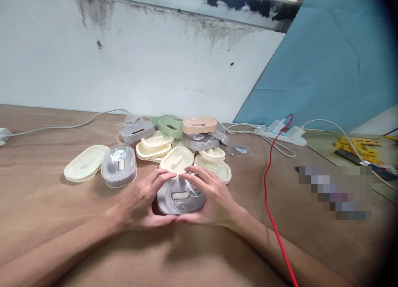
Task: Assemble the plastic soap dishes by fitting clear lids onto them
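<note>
Both hands hold one small grey box point(174, 206) with a see-through lid point(179, 186). The box sits low on the brown desk point(46, 195), close to the person. The left hand point(141, 206) is curled around the left side of the box. The right hand point(214, 200) is curled around the right side. The fingers point(161, 177) of both hands bend over the far edge of the lid and come very near each other there. A round sticker point(193, 190) shows on the lid.

Just behind the hands is a pile of the same kind of parts. There are cream lids point(176, 158), a grey part point(137, 132), a green part point(170, 127) and a peach part point(199, 125). To the left of the hands stands another grey box with a clear lid point(119, 165). A cream lid point(84, 162) lies right beside it.

A red wire point(270, 195) runs down the desk to the right of the right arm. A white plug strip point(280, 134) lies farther back, with white cords coming from it. Some yellow things point(357, 148) lie at the far right. A white wall point(124, 59) and a blue board point(326, 59) stand behind the desk.
</note>
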`<action>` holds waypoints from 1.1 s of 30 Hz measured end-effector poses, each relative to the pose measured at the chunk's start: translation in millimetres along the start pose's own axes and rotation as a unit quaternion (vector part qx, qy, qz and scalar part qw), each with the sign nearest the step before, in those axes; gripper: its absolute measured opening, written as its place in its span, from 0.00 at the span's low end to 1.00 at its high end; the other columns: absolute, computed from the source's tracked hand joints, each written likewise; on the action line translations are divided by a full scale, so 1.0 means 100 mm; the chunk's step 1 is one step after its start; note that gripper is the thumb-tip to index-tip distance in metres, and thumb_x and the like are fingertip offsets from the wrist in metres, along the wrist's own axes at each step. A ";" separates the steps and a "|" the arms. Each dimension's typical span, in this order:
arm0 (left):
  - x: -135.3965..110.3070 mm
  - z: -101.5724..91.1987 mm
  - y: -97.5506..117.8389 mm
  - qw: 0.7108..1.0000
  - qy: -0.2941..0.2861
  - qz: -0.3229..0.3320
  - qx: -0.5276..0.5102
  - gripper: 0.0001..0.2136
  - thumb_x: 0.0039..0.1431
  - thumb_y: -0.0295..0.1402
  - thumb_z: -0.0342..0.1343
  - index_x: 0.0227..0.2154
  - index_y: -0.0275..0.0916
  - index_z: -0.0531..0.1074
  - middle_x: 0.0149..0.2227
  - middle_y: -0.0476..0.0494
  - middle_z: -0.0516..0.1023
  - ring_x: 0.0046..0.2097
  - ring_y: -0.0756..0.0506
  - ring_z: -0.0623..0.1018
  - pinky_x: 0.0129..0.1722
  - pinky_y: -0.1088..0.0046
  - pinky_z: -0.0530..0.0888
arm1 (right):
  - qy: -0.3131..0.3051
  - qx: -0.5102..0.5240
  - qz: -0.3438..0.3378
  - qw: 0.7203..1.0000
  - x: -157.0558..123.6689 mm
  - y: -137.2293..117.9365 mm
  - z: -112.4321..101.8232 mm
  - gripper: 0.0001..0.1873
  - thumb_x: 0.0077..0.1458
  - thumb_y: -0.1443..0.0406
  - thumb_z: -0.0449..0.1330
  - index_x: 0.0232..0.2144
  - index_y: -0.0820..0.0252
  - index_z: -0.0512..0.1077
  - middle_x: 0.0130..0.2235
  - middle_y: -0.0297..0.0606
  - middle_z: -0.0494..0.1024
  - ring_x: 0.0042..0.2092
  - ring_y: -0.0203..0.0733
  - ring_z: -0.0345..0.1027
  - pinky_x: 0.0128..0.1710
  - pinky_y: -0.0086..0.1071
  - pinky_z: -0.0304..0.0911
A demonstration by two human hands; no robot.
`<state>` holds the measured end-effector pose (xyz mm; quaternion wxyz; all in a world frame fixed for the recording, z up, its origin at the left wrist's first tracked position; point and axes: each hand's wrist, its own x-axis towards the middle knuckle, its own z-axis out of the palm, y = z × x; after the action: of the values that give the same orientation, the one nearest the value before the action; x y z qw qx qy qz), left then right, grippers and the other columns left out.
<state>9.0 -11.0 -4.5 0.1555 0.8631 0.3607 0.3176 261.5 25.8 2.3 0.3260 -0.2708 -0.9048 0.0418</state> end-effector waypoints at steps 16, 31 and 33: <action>-0.04 -0.01 -0.08 0.999 0.000 -0.019 -0.028 0.46 0.53 0.52 0.72 0.67 0.47 0.53 0.60 0.35 0.72 0.58 0.34 0.79 0.54 0.59 0.80 | -0.028 0.071 -0.087 0.993 -0.03 0.15 0.00 0.41 0.53 0.45 0.70 0.64 0.53 0.67 0.60 0.51 0.76 0.54 0.57 0.75 0.54 0.51 0.71; -0.04 -0.02 -0.09 0.998 -0.003 -0.039 -0.051 0.46 0.51 0.53 0.73 0.66 0.47 0.54 0.61 0.36 0.72 0.58 0.35 0.79 0.54 0.60 0.79 | -0.043 0.090 -0.074 0.992 -0.04 0.15 0.02 0.39 0.57 0.46 0.69 0.65 0.54 0.69 0.62 0.53 0.72 0.59 0.55 0.70 0.57 0.50 0.70; -0.04 -0.02 -0.08 0.997 -0.008 -0.050 -0.064 0.45 0.52 0.51 0.73 0.66 0.47 0.54 0.62 0.36 0.72 0.58 0.35 0.79 0.55 0.60 0.79 | -0.046 0.097 -0.070 0.992 -0.05 0.16 0.02 0.39 0.58 0.46 0.69 0.65 0.54 0.68 0.63 0.53 0.71 0.60 0.55 0.70 0.58 0.49 0.70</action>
<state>1.3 -8.1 -8.8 0.2285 0.8350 0.3808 0.3249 270.8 37.1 -6.0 0.3113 -0.1721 -0.9270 0.1187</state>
